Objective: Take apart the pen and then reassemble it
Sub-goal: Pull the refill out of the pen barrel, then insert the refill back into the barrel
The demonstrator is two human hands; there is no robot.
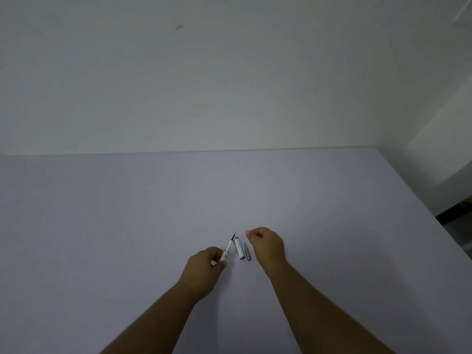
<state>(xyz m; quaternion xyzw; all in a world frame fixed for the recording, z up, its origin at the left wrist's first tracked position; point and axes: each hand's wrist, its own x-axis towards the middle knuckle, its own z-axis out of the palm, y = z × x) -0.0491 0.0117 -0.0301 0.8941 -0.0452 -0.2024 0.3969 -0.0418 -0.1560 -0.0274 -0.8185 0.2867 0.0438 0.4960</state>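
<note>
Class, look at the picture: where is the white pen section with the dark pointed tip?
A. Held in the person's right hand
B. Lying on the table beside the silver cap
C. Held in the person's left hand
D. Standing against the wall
C: the left hand pinches the white pen section with the dark pointed tip, which sticks up above the fingers.

A pale lavender table point(102, 226) is stretching across the lower half of the view, its far edge meeting a plain off-white wall point(204, 72) that is filling the upper half. A small dark smudge point(178, 27) is marking the wall high up, left of centre. To the right, the wall is turning a corner point(434, 139), and a strip of dark floor point(457, 209) is showing just past the table's right edge.
</note>
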